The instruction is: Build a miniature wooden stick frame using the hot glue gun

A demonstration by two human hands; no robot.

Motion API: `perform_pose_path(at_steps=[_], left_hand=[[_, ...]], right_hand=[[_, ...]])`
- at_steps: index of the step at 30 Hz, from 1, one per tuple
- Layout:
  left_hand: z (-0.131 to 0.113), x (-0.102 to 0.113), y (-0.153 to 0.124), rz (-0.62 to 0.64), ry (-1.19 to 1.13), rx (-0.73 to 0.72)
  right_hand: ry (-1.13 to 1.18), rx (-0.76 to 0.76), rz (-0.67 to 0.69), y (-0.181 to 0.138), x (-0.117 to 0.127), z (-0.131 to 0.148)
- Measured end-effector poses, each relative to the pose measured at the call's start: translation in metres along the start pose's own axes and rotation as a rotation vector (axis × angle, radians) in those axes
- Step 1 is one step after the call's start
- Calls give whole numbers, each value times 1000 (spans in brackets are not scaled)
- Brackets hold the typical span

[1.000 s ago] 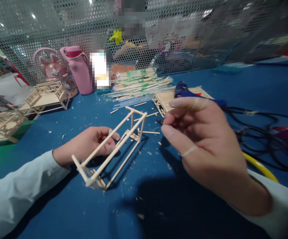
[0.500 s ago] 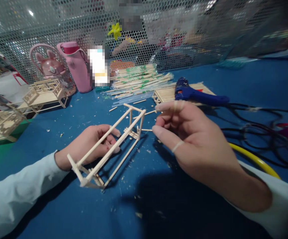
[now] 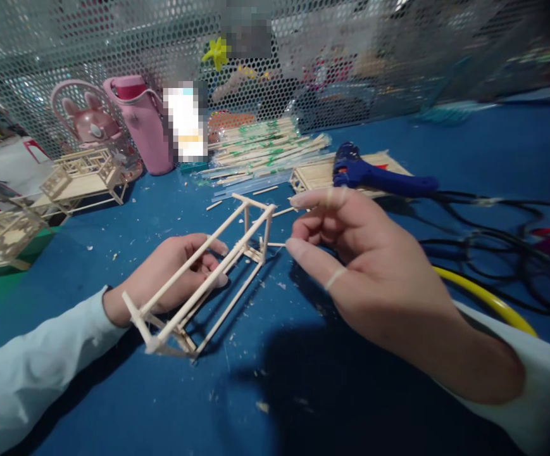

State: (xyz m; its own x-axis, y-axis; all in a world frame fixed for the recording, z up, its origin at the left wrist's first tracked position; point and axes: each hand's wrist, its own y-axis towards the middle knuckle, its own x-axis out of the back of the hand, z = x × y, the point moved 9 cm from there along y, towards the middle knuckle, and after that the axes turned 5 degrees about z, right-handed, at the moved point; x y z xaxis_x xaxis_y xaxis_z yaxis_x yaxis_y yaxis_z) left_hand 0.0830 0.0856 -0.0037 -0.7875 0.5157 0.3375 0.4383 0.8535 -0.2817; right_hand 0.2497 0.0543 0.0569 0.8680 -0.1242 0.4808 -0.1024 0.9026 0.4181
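Note:
A slim box-shaped frame of wooden sticks (image 3: 208, 272) stands at a slant on the blue table in front of me. My left hand (image 3: 184, 269) is behind its left side, with thumb and fingers curled around a lower stick, partly hidden by the upper rails. My right hand (image 3: 355, 259) hovers to the right of the frame's far end. Its thumb and forefinger are apart, with nothing visible between them. Pale wraps cover some fingertips. A loose thin stick (image 3: 277, 244) lies near the right thumb tip.
Behind my right hand, a blue glue gun (image 3: 383, 178) rests on a stick-built panel (image 3: 310, 180), its black cables (image 3: 483, 234) trailing right. Bundled sticks (image 3: 265, 149) lie at the back, beside a pink bottle (image 3: 144, 130). Finished-looking stick models (image 3: 85, 180) stand left. Mesh (image 3: 161, 38) closes the back.
The frame and my left hand shift slightly left in view, and the frame tilts a little. My right hand keeps nearly the same pose.

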Motion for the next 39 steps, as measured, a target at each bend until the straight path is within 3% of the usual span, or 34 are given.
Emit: perform_pose_path(at_steps=[12, 18, 25, 29, 32, 34, 36, 39], left_hand=[[24, 6, 9, 48, -42, -196], [21, 7, 4, 21, -29, -113], [1, 32, -16, -189, 32, -4], [11, 47, -34, -218, 44, 15], [20, 41, -46, -39, 113, 1], [21, 34, -53, 81, 252, -36], [23, 33, -58, 117, 400, -66], [23, 36, -60, 56, 521, -101]], right_hand=[[23, -30, -11, -1, -1, -4], [0, -17, -13, -3, -1, -3], [-81, 21, -18, -4, 1, 3], [-250, 278, 19, -12, 0, 30], [-299, 560, 247, -27, -23, 54], [-324, 640, 380, -36, -37, 58], [-351, 593, 376, -32, -39, 53], [-331, 326, 94, -9, -10, 30]])
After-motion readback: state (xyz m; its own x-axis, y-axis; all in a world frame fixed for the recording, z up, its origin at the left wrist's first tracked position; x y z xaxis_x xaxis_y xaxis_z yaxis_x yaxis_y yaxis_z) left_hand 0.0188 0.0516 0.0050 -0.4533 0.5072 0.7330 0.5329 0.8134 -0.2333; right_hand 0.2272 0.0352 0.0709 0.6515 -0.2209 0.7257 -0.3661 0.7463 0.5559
